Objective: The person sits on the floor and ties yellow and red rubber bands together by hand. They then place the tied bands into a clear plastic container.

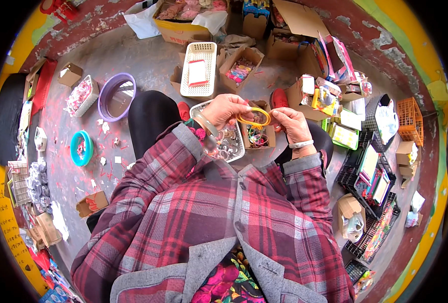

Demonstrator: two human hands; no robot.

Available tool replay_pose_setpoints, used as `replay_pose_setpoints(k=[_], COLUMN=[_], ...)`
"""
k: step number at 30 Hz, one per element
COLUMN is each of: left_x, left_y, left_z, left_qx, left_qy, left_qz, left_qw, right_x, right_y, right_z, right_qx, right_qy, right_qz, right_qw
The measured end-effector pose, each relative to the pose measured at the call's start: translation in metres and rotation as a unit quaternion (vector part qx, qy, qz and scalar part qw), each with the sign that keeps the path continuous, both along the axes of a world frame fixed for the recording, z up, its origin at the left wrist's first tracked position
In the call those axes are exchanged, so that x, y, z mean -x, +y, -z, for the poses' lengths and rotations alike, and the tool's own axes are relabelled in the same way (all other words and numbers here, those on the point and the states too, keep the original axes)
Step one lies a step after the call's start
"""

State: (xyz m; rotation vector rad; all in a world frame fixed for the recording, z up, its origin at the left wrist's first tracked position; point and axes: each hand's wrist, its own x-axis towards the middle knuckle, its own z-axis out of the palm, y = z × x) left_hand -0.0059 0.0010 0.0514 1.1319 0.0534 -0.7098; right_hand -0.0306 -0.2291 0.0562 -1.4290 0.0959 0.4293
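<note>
In front of my lap, my left hand (226, 109) is closed, pinching a yellow ring-shaped band (254, 122) between thumb and fingers. The band looks like more than one thin loop lying together. My right hand (293, 126) is also closed, its fingertips pinched at the band's right side. Beneath my hands sits a white basket (242, 147) with small clear and shiny pieces in it, partly hidden by my left hand and wrist. Beside it, a small cardboard box (272, 137) holds several coloured loops.
Ahead stands a long white basket (187, 83) with a red-edged card inside. A box of colourful small packets (240, 69) adjoins it. To the left are a purple basin (102, 107) and a teal bowl (74, 150). Filled cartons (302, 101) and a black crate (352, 174) line the right.
</note>
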Motion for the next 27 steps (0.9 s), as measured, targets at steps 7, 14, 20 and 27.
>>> replay_pose_setpoints(k=[7,14,20,27], left_x=[0.009,0.015,0.007,0.004], left_y=[-0.011,-0.021,-0.013,-0.007], left_z=[0.000,0.004,-0.001,0.005], left_qx=[-0.051,-0.145,-0.009,-0.042], left_qy=[-0.001,-0.049,0.018,-0.004], left_qz=[0.015,0.035,0.020,0.053], left_qw=[0.999,0.988,1.000,0.998], right_x=[0.001,0.003,0.003,0.002], right_y=[0.009,0.014,0.010,0.012], right_z=[-0.005,0.010,-0.002,0.000], right_qx=[0.051,0.035,0.007,0.024], right_qy=[-0.022,-0.036,0.013,-0.012], right_qz=[-0.095,-0.088,0.008,-0.002], right_qw=[0.994,0.995,1.000,1.000])
